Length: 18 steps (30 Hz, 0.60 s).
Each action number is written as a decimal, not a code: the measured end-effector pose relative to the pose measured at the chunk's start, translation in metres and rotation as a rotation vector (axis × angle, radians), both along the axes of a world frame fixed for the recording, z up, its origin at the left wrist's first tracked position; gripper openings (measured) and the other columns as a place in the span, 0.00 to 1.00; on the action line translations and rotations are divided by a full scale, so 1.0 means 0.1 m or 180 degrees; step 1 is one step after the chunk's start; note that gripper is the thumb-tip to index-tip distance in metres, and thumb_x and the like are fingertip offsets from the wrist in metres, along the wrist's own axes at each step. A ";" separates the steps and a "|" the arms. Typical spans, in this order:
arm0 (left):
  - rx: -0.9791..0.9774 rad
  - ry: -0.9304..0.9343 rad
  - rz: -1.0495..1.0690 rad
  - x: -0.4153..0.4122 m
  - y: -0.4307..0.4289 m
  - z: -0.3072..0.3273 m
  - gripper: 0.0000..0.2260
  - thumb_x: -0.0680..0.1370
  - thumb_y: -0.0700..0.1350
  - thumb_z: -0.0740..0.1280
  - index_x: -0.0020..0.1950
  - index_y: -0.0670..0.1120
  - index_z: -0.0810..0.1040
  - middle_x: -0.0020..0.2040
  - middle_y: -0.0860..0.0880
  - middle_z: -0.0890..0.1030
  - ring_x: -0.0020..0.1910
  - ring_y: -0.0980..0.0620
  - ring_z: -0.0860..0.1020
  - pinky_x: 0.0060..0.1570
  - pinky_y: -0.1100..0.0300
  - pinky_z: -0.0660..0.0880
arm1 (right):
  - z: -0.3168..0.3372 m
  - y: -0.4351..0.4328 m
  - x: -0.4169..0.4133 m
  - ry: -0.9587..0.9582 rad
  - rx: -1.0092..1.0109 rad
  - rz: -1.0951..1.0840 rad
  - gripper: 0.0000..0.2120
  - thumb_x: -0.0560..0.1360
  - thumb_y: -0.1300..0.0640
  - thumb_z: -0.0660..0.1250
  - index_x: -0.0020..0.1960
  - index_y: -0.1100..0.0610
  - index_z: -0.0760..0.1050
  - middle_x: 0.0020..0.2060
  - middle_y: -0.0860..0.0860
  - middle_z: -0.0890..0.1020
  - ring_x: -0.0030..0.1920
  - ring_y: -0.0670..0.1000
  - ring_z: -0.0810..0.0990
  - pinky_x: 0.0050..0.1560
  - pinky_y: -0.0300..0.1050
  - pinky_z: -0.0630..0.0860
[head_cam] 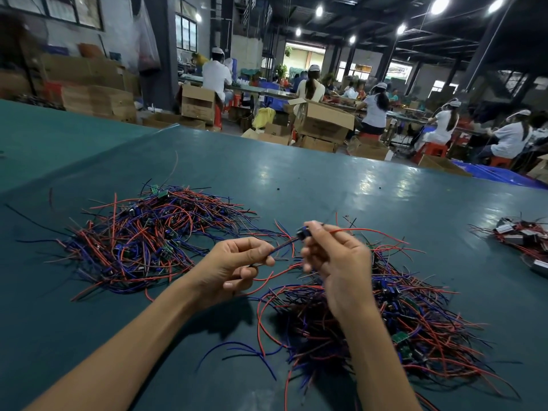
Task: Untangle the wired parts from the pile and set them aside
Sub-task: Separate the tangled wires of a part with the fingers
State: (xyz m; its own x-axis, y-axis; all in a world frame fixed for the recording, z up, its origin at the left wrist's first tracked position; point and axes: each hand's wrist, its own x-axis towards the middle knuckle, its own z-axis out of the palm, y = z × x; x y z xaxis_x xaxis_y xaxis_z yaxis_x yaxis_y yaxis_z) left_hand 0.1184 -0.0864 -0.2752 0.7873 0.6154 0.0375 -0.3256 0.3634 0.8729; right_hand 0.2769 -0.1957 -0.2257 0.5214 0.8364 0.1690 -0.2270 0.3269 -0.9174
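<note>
Left hand (234, 264): pinches the wires (280, 247).
Right hand (332, 256): fingers curled, gripping the wired part (303, 233) above the pile (385, 315).

Green table (326, 179), cardboard boxes (323, 120), ceiling lamps (440, 4), windows (185, 32)

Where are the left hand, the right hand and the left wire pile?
left hand (232, 266): head view, its middle.
right hand (338, 262): head view, its middle.
left wire pile (139, 241): head view, its middle.
</note>
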 end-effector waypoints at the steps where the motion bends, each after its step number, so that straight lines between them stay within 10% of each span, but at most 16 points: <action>1: 0.0072 0.0002 -0.0003 0.00 0.01 -0.01 0.06 0.71 0.45 0.77 0.44 0.44 0.84 0.41 0.45 0.82 0.22 0.61 0.68 0.15 0.70 0.61 | 0.06 -0.07 0.10 -0.0019 -0.0022 -0.0120 0.04 0.75 0.63 0.72 0.43 0.63 0.82 0.32 0.56 0.81 0.29 0.51 0.78 0.24 0.40 0.73; 11: 0.0556 0.0956 0.0117 0.23 -0.11 -0.20 0.04 0.76 0.41 0.74 0.47 0.41 0.83 0.41 0.41 0.83 0.31 0.56 0.76 0.26 0.66 0.70 | -0.01 -0.88 0.95 0.0091 -0.1232 -0.1445 0.04 0.77 0.69 0.68 0.43 0.68 0.76 0.22 0.52 0.80 0.22 0.48 0.80 0.21 0.37 0.75; 18: 0.1414 0.1625 0.0203 0.25 -0.22 -0.17 0.05 0.80 0.44 0.70 0.49 0.43 0.81 0.38 0.47 0.83 0.31 0.53 0.76 0.26 0.63 0.72 | 0.07 -1.15 1.00 0.0101 -0.1854 -0.1616 0.18 0.77 0.59 0.72 0.52 0.74 0.73 0.37 0.65 0.79 0.27 0.57 0.82 0.21 0.43 0.77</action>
State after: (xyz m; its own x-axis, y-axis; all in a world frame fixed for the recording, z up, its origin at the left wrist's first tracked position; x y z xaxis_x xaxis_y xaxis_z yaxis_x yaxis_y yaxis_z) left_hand 0.1432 -0.1080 -0.2920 0.7361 0.6733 -0.0692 0.1579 -0.0715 0.9849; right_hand 0.3765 -0.3107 -0.2187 0.8621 0.4428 -0.2465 -0.2075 -0.1354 -0.9688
